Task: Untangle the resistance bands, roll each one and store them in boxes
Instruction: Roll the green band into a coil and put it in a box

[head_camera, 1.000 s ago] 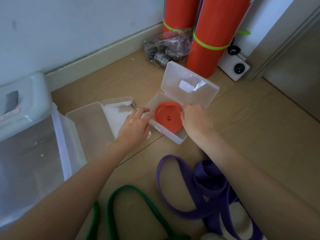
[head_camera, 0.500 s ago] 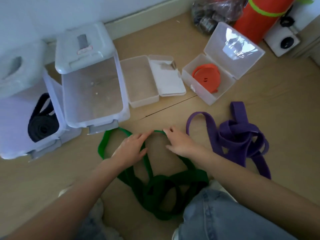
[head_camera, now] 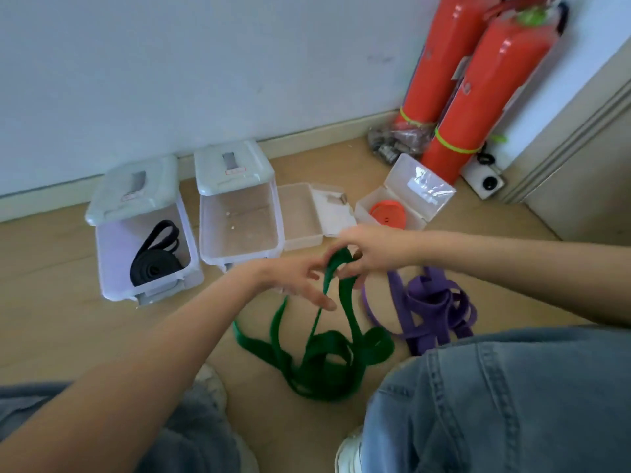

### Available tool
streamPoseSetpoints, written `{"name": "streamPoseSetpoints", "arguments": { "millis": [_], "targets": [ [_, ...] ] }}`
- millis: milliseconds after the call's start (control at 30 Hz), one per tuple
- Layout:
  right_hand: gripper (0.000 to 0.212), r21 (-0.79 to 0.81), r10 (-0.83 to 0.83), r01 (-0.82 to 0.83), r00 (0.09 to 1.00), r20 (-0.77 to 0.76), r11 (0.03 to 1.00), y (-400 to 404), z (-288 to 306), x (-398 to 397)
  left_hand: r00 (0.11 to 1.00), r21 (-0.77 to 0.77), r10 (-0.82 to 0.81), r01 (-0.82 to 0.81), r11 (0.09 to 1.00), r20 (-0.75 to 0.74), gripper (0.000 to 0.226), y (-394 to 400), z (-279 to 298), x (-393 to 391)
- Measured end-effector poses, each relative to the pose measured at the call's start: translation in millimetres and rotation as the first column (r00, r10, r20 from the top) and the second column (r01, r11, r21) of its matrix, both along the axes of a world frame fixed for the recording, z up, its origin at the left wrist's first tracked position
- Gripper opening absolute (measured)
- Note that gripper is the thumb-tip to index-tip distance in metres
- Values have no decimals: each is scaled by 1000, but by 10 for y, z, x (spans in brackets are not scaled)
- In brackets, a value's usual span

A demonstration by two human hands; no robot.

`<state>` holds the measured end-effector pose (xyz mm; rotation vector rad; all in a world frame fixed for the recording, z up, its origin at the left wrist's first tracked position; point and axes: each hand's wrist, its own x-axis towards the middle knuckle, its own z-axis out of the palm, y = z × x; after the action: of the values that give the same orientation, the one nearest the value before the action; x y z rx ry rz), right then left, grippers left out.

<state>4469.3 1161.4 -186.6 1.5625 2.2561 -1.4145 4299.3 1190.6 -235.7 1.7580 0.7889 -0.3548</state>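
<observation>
A tangled green band (head_camera: 321, 356) lies on the wooden floor, one loop lifted. My right hand (head_camera: 368, 250) grips the top of that loop. My left hand (head_camera: 300, 278) is beside it with fingers spread, touching a hanging strand. A tangled purple band (head_camera: 430, 302) lies to the right. A rolled orange band (head_camera: 387, 215) sits in a small clear box (head_camera: 418, 191) with its lid up. A rolled black band (head_camera: 153, 257) rests in the left bin (head_camera: 112, 268).
An empty bin (head_camera: 239, 227) and an open shallow clear box (head_camera: 300, 216) stand in the row by the wall. Two red fire extinguishers (head_camera: 478, 87) and a plastic bag stand at the right corner. My knees in jeans (head_camera: 495, 397) fill the foreground.
Both hands left the orange band's box and came to the green band on the floor. My right hand has now lifted a loop of it. The view rose and widened.
</observation>
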Motion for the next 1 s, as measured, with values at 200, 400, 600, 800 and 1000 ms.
{"name": "streamPoseSetpoints", "arguments": {
  "millis": [200, 400, 600, 800, 1000],
  "targets": [
    [14, 81, -264, 346, 828, -494, 935, -41, 1212, -371, 800, -84, 406, -414, 907, 442, 27, -247, 879, -295],
    [11, 110, -335, 612, 564, -755, 783, -440, 1428, -695, 899, 436, 308, -423, 794, 311, 22, -401, 1548, -691],
    [12, 82, -125, 655, 263, -957, 751, -466, 1758, -676, 816, 656, 217, -565, 501, 536, 22, -414, 2144, -987],
    [13, 239, -315, 628, 638, -703, 740, -328, 1342, -743, 946, 653, 267, -321, 686, 184, 14, -380, 1356, -1149],
    [78, 546, -230, 30, 926, 301, 837, -245, 1235, -741, 991, 775, 118, -124, 620, 65, 14, -314, 1176, -1016]
  ]
}}
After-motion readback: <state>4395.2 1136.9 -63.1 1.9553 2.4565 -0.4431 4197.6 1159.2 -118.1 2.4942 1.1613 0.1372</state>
